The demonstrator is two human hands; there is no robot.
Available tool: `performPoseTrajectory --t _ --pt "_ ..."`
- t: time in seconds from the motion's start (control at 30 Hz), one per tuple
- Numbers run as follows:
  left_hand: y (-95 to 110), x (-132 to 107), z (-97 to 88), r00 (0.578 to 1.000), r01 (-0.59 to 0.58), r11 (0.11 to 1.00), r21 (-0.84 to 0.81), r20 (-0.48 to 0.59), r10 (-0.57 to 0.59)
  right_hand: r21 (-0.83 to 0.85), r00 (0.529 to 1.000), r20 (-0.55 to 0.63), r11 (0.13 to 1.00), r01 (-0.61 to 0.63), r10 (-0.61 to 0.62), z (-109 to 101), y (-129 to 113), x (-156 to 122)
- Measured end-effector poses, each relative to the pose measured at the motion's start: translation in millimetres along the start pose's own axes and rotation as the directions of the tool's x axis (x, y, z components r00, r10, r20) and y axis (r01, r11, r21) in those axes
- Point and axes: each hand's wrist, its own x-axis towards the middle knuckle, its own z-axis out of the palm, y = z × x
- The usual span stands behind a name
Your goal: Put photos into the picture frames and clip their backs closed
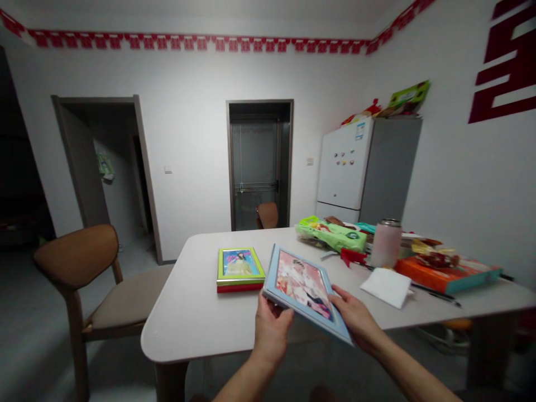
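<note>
Above the near edge of the table I hold a light blue picture frame [274, 279] with a pinkish picture inside, tilted to one side. My left hand [271, 329] grips its lower left corner, thumb along the front edge. On the right side, my right hand [355, 315] is wrapped round the frame's edge, its fingers partly hidden behind. Left of it on the table lies a green picture frame [240, 263] with a figure in a pale dress, stacked on a red frame [238, 287].
The white table [201, 329] bears a pink bottle [386, 244], a folded white tissue [387, 286], a green packet [335, 235], a red-handled tool [353, 257], an orange box [435, 273] and pens [444, 297] on the right. A brown chair [77, 257] stands at the left.
</note>
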Motion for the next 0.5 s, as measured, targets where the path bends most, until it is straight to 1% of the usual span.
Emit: performPoseTrajectory --t 0.03,0.07,0.13,0.17,0.23,0.3,0.4,0.5 --pt "-9.9 4.4 1.1 0.999 0.046 0.996 0.074 0.005 -0.046 -0.126 1.0 -0.002 0.992 0.001 -0.001 -13.6 2.3 14.0" --pt "-20.1 7.5 2.6 0.996 0.088 0.982 0.168 0.004 -0.09 -0.259 1.0 0.011 0.966 0.018 -0.015 -25.2 5.1 26.4" --pt "-38.7 10.3 6.9 0.989 0.139 0.928 0.345 0.007 -0.151 -0.476 0.998 0.04 0.877 0.066 -0.054 -41.4 11.6 45.9" --pt "-46.1 10.7 9.1 0.985 0.15 0.9 0.409 0.018 -0.172 -0.543 0.996 0.052 0.836 0.084 -0.067 -46.5 14.9 53.1" --pt "-56.0 10.9 12.7 0.979 0.148 0.858 0.492 0.049 -0.197 -0.605 0.995 0.061 0.79 0.097 -0.075 -52.1 21.2 63.7" --pt "-60.1 11.5 14.7 0.974 0.142 0.795 0.59 0.06 -0.219 -0.638 0.995 0.065 0.763 0.103 -0.079 -54.0 26.9 71.4" --pt "-59.8 12.8 16.5 0.968 0.13 0.696 0.706 0.06 -0.242 -0.696 0.992 0.079 0.706 0.127 -0.1 -54.5 35.5 81.7" --pt "-56.7 11.8 17.6 0.962 0.112 0.635 0.765 0.076 -0.261 -0.751 0.987 0.086 0.643 0.154 -0.136 -54.4 43.8 90.3"
